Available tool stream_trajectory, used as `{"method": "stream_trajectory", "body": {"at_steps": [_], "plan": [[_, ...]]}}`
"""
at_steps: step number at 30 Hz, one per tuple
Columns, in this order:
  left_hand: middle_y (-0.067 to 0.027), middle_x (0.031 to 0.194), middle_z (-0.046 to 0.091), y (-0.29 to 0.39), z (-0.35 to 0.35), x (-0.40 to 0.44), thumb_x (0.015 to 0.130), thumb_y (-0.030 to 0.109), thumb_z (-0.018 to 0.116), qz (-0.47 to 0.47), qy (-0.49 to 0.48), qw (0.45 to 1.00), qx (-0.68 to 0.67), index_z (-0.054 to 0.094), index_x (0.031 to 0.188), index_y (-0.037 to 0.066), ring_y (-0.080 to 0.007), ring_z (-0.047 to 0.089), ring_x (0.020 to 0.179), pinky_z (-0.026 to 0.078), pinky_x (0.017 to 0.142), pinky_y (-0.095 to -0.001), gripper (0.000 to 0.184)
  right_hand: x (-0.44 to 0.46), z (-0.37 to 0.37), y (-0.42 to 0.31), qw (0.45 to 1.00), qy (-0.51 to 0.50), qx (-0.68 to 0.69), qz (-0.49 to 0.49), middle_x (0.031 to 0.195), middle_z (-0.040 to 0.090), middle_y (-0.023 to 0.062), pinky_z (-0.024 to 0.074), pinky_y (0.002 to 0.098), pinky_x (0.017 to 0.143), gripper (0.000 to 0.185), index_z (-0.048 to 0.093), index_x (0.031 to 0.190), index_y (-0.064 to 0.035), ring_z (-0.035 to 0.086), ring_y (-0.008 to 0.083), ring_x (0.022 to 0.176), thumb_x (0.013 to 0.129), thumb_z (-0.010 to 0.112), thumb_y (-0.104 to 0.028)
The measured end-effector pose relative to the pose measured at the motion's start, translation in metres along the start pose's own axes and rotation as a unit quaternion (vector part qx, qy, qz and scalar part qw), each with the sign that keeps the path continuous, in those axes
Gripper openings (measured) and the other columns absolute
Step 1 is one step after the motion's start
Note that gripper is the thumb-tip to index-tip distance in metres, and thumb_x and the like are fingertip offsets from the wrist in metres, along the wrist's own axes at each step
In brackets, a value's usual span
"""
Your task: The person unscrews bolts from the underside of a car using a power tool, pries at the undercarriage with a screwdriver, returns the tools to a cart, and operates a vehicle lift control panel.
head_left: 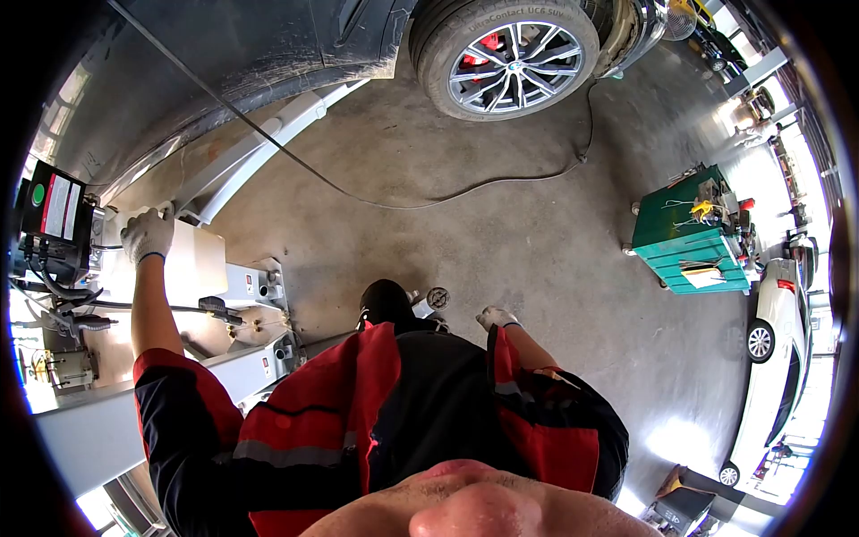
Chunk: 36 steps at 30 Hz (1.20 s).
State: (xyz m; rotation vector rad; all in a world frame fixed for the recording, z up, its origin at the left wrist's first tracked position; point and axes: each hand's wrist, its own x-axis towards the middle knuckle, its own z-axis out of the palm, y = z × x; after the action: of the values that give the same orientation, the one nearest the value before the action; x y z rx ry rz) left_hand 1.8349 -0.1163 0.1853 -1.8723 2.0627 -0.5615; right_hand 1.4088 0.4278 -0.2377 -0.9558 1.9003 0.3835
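Note:
My left hand (pixel 148 234), in a pale glove, reaches out to the left and rests at the top edge of a white tank (pixel 192 259) on the lift equipment. Beside it stands a black control box (pixel 61 204) with a green round mark and a label. Whether its fingers grip anything is too small to tell. My right hand (pixel 497 318), also gloved, hangs low by my right side above the floor, its fingers curled and nothing visible in them.
A dark car (pixel 268 45) with a wheel (pixel 514 67) is raised ahead, above a lift arm (pixel 259 148). A hose (pixel 501 180) crosses the floor. To the right stand a green tool cabinet (pixel 684 242) and a white car (pixel 769 367).

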Motion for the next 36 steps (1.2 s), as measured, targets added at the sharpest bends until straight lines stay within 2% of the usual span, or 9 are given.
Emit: {"method": "stream_trajectory", "body": {"at_steps": [2, 5, 8, 14, 17, 23, 29, 32, 36], "plan": [[-0.0134, 0.122, 0.072, 0.001, -0.002, -0.001, 0.101, 0.056, 0.043, -0.003, -0.003, 1.000, 0.001, 0.071, 0.121, 0.012, -0.0302, 0.063, 0.120, 0.047, 0.103, -0.0454, 0.056, 0.008, 0.005, 0.005, 0.999, -0.003, -0.033, -0.035, 0.145, 0.057, 0.0177, 0.0465, 0.0463, 0.108, 0.052, 0.061, 0.137, -0.0131, 0.056, 0.0366, 0.131, 0.104, 0.043, -0.048], [-0.0133, 0.123, 0.071, 0.003, -0.004, -0.002, 0.101, 0.055, 0.043, -0.006, -0.007, 1.000, 0.006, 0.071, 0.122, 0.012, -0.0299, 0.063, 0.120, 0.047, 0.103, -0.0451, 0.056, -0.013, -0.009, -0.005, 0.999, 0.005, 0.043, 0.030, 0.143, 0.058, 0.0181, 0.0473, 0.0467, 0.107, 0.051, 0.062, 0.137, -0.0129, 0.057, 0.0371, 0.130, 0.104, 0.044, -0.047], [-0.0130, 0.124, 0.071, 0.001, -0.001, 0.000, 0.100, 0.055, 0.044, -0.002, -0.004, 1.000, 0.012, 0.070, 0.123, 0.012, -0.0296, 0.063, 0.121, 0.047, 0.103, -0.0450, 0.056, -0.017, -0.015, -0.010, 0.999, -0.002, 0.033, 0.034, 0.141, 0.059, 0.0179, 0.0484, 0.0468, 0.106, 0.047, 0.063, 0.136, -0.0157, 0.059, 0.0378, 0.128, 0.104, 0.044, -0.044], [-0.0126, 0.125, 0.071, 0.002, -0.003, 0.000, 0.099, 0.054, 0.044, -0.004, -0.009, 1.000, 0.012, 0.070, 0.123, 0.011, -0.0293, 0.063, 0.121, 0.046, 0.104, -0.0452, 0.056, 0.037, 0.026, 0.021, 0.997, 0.016, -0.047, -0.054, 0.137, 0.061, 0.0166, 0.0501, 0.0471, 0.106, 0.041, 0.063, 0.134, -0.0147, 0.062, 0.0384, 0.123, 0.105, 0.043, -0.037], [-0.0124, 0.125, 0.071, 0.002, -0.003, 0.000, 0.099, 0.053, 0.044, -0.003, -0.010, 1.000, 0.013, 0.070, 0.122, 0.011, -0.0293, 0.063, 0.121, 0.046, 0.104, -0.0453, 0.055, 0.032, 0.024, 0.020, 0.997, 0.014, -0.042, -0.055, 0.138, 0.060, 0.0164, 0.0504, 0.0474, 0.106, 0.040, 0.064, 0.133, -0.0155, 0.060, 0.0375, 0.126, 0.106, 0.042, -0.035], [-0.0112, 0.123, 0.072, 0.001, 0.002, 0.003, 0.099, 0.050, 0.045, 0.000, -0.004, 1.000, 0.023, 0.071, 0.121, 0.012, -0.0277, 0.064, 0.119, 0.048, 0.101, -0.0446, 0.051, 0.009, 0.008, 0.008, 1.000, 0.010, -0.010, -0.025, 0.141, 0.058, 0.0169, 0.0504, 0.0468, 0.106, 0.040, 0.064, 0.133, -0.0190, 0.058, 0.0369, 0.129, 0.106, 0.041, -0.038], [-0.0122, 0.121, 0.072, 0.000, 0.004, 0.003, 0.100, 0.050, 0.043, 0.005, 0.004, 1.000, 0.021, 0.072, 0.120, 0.011, -0.0291, 0.065, 0.117, 0.047, 0.101, -0.0458, 0.052, 0.021, 0.018, 0.014, 0.999, 0.019, -0.021, -0.039, 0.141, 0.059, 0.0167, 0.0496, 0.0465, 0.107, 0.041, 0.065, 0.132, -0.0189, 0.059, 0.0379, 0.127, 0.106, 0.040, -0.039], [-0.0123, 0.121, 0.072, -0.001, 0.004, 0.003, 0.100, 0.049, 0.043, 0.006, 0.007, 1.000, 0.022, 0.072, 0.120, 0.011, -0.0288, 0.065, 0.117, 0.047, 0.101, -0.0456, 0.052, 0.015, 0.012, 0.010, 0.999, 0.014, -0.017, -0.045, 0.140, 0.061, 0.0173, 0.0481, 0.0466, 0.108, 0.044, 0.065, 0.132, -0.0162, 0.059, 0.0387, 0.127, 0.104, 0.042, -0.043], [-0.0124, 0.120, 0.072, -0.002, 0.008, 0.006, 0.100, 0.049, 0.043, 0.008, 0.014, 1.000, 0.019, 0.072, 0.119, 0.011, -0.0285, 0.065, 0.117, 0.047, 0.101, -0.0452, 0.051, -0.020, -0.013, -0.007, 0.998, 0.015, 0.064, 0.016, 0.140, 0.061, 0.0188, 0.0459, 0.0463, 0.110, 0.054, 0.064, 0.133, -0.0111, 0.057, 0.0387, 0.130, 0.100, 0.046, -0.050]]}}
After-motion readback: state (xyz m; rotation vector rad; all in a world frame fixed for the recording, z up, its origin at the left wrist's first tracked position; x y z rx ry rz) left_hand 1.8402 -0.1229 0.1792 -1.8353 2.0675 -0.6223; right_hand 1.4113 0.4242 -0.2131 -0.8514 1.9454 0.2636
